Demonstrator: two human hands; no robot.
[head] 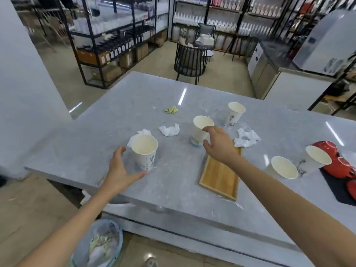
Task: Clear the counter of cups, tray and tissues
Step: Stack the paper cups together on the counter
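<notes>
Several white paper cups stand on the grey counter (119,116). My left hand (122,170) is spread open round the near-left cup (144,151), thumb by its base, not gripping it. My right hand (217,145) curls round the right side of the middle cup (200,128), with the index finger on its rim and the thumb on its side. Other cups stand at the back (235,113) and at the right (284,167) (316,158). A wooden tray (219,178) lies under my right wrist. Crumpled tissues (169,131) (247,138) lie on the counter, and one tissue (143,132) is behind the left cup.
A yellow-green paper wad (171,110) lies farther back. Red crockery (339,166) sits on a black mat at the right edge. A waste bin (100,245) with rubbish stands on the floor below the counter's near edge. Chairs and shelves stand beyond.
</notes>
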